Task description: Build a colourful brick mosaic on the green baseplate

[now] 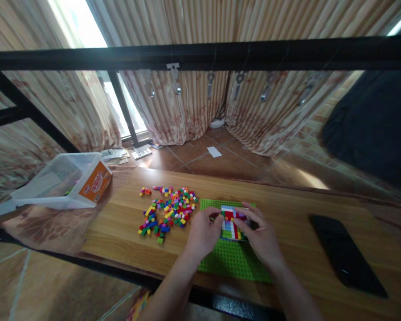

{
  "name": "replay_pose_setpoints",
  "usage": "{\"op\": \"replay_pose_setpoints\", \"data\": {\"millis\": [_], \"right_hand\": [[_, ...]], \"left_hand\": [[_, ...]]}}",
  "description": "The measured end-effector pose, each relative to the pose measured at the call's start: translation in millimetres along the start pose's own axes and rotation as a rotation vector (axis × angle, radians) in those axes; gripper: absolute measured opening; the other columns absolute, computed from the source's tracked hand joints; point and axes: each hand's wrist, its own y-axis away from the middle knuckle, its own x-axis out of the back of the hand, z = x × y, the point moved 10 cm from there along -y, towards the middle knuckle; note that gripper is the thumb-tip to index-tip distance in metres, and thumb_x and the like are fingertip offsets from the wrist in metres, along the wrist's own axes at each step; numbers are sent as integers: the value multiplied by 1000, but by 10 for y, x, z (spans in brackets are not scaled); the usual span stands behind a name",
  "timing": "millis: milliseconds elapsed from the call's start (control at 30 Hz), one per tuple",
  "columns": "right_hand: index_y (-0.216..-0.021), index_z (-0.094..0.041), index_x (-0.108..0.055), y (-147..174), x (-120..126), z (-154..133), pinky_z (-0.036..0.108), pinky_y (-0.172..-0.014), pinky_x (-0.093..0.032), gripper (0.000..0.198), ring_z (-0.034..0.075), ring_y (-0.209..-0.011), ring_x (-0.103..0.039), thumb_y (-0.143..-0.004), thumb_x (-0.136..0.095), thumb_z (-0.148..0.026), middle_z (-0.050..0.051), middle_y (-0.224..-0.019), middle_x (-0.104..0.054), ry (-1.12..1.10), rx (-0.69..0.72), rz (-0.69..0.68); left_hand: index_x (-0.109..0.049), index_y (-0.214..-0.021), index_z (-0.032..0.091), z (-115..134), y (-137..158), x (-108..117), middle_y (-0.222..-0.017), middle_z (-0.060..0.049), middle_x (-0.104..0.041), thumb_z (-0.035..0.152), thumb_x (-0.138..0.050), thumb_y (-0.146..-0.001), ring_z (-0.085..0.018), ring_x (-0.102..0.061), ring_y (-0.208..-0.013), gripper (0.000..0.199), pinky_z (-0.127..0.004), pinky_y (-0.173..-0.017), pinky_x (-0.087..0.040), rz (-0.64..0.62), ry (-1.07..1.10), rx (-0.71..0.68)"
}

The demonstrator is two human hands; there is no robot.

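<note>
Multicolour plastic brick block point(227, 227), looks part-built, btwn both hands.
L hand point(203, 229) grips its left edge, R hand point(261, 232) its right, thumb on top; can't tell if either pinches a loose brick too. Several rows joined, over green studded plastic baseplate point(234, 261), bare nr wrists; can't tell if attached. Unjoined: heap of small multicolour plastic bricks point(178, 208), left of L hand.
</note>
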Motion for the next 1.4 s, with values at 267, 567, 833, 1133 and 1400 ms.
{"op": "replay_pose_setpoints", "data": {"millis": [267,567,833,1133,1400], "right_hand": [[-102,-28,-75,-20,-53,28,49,-106,-40,32,27,-121,-56,-77,-69,-48,8,-128,-62,-12,-18,17],[-99,-26,-75,-30,-51,-13,48,-101,-45,32,26,-113,-59,-76,-71,-47,9,-120,-66,-19,-4,20],[-99,-25,-74,-30,-58,0,46,-100,-46,34,25,-110,-61,-75,-70,-48,8,-116,-67,-8,-27,16],[-103,-26,-74,-40,-55,132,47,-101,-45,42,25,-108,-62,-72,-69,-54,6,-118,-68,13,-117,-14],[-102,-27,-75,-6,129,151,39,-78,-57,48,26,-94,-70,-69,-68,-61,7,-109,-74,-26,-270,89]], "left_hand": [[-72,-102,14,-1,30,-7,-90,-7,-75,25,-58,-83,-18,-66,-75,26,-28,-70,-50,14,-27,61],[-71,-101,13,-15,31,-22,-83,-7,-71,27,-63,-79,-19,-62,-71,27,-28,-64,-46,96,-98,138],[-69,-100,11,-127,-28,-80,-79,-5,-68,24,-67,-73,-16,-59,-69,30,-26,-62,-43,102,3,187],[-70,-102,13,-160,41,-93,-80,-5,-69,32,-65,-77,-17,-59,-69,31,-26,-60,-43,100,20,177],[-71,-96,17,-69,-62,524,-85,-5,-72,22,-54,-85,-18,-63,-76,21,-30,-73,-48,250,-143,85]]}}
